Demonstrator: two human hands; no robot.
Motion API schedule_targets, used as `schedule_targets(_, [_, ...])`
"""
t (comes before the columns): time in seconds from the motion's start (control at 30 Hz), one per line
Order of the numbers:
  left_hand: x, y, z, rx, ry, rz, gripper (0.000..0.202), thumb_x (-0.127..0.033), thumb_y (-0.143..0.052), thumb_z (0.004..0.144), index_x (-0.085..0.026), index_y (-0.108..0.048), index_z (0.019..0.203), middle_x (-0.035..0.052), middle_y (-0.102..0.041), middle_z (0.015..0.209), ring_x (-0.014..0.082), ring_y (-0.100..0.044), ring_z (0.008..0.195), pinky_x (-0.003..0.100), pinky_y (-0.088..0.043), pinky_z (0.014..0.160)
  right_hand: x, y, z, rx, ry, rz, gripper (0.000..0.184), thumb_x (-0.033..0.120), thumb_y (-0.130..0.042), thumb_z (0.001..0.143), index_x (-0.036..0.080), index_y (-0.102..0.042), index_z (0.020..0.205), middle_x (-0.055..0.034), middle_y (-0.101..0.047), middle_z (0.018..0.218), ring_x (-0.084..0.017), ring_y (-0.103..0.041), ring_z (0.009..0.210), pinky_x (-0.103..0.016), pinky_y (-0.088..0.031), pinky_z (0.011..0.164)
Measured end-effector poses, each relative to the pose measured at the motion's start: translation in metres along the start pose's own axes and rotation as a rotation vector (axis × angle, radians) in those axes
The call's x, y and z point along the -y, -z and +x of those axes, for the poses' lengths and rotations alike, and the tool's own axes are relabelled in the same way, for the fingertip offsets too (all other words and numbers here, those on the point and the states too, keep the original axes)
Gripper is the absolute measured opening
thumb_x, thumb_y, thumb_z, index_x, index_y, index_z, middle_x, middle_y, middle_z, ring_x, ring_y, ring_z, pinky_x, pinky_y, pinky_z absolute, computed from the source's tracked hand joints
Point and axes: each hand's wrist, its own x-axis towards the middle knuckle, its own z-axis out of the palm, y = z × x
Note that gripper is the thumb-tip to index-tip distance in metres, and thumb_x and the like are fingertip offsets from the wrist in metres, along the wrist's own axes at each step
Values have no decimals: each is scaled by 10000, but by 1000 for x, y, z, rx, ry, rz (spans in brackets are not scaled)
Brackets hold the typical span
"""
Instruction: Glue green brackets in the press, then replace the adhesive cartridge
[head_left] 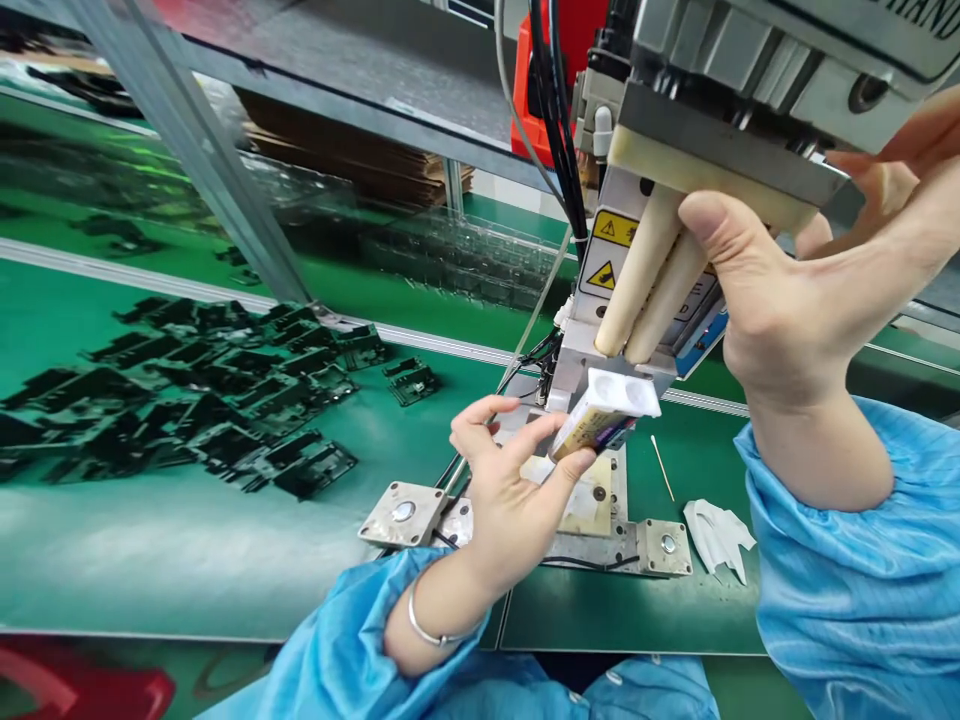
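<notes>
My left hand [510,490] pinches the lower end of a twin-barrel adhesive cartridge [604,412], white-capped with a yellow label, held tilted under a bench machine. Two cream plunger rods [652,285] slope down from the machine head toward the cartridge's two open barrels. My right hand [780,300] is raised at the right, thumb pressed on the cream block [697,170] above the rods, fingers curled behind the metal head [750,70]. Both arms wear blue sleeves; a silver bangle is on my left wrist.
A metal base plate [645,545] with round feet stands on the green mat [187,560]. A heap of black plastic parts [195,390] lies at the left. A thin stick [662,467] and a crumpled white wipe [716,535] lie right of the base. Clear trays [465,255] are stacked behind.
</notes>
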Motion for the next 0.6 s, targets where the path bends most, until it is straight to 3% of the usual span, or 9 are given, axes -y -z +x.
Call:
schedule_targets(0.07, [2,-1,3,4,5,-10,200,-379,-773,798,-251,-771,953,77,-432,1186,296,-470,1241,446,-401,1072,1,-8,-4,-36,-42,43,628,579,-672,900,216,-490,1380,-127,-513,1288,-368,-490,1284,-482,-600,836])
schedule_targets(0.2, [2,-2,8,-9,-17,-20,191,-374,-787,789,-234,-772,917,79,-435,1199,295,-492,1226,444,-413,1066,-2,-4,-1,-139,-90,95,663,657,-670,857,235,-488,1334,-110,-495,1274,-353,-431,1340,-469,-599,881])
schedule_targets(0.3, [1,-3,8,-35,-31,-20,207,-387,-798,780,-230,-769,911,76,-426,1168,292,-502,1206,440,-431,1048,-7,-4,10,-341,-29,87,579,624,-742,794,230,-503,1143,-94,-486,1158,-315,-471,1282,-464,-556,978])
schedule_targets(0.4, [1,-4,7,-39,-41,-11,194,-368,-802,780,-234,-774,917,74,-418,1155,292,-509,1193,439,-454,1027,-14,-10,20,-519,84,87,517,550,-797,748,261,-428,967,-70,-454,1024,-279,-480,1264,-437,-516,1037])
schedule_targets(0.5, [-1,-4,10,-63,-95,20,175,-321,-807,776,-224,-778,919,90,-428,1168,313,-513,1182,478,-450,1007,-21,-13,24,-506,130,66,536,585,-787,740,296,-379,934,-49,-459,981,-250,-535,1173,-358,-591,804])
schedule_targets(0.6, [-4,-2,18,-111,-214,94,157,-283,-833,736,-222,-775,869,111,-490,1186,353,-524,1171,537,-423,981,-24,-12,23,-483,125,50,537,572,-788,741,302,-375,954,-47,-461,986,-218,-568,975,-314,-549,602])
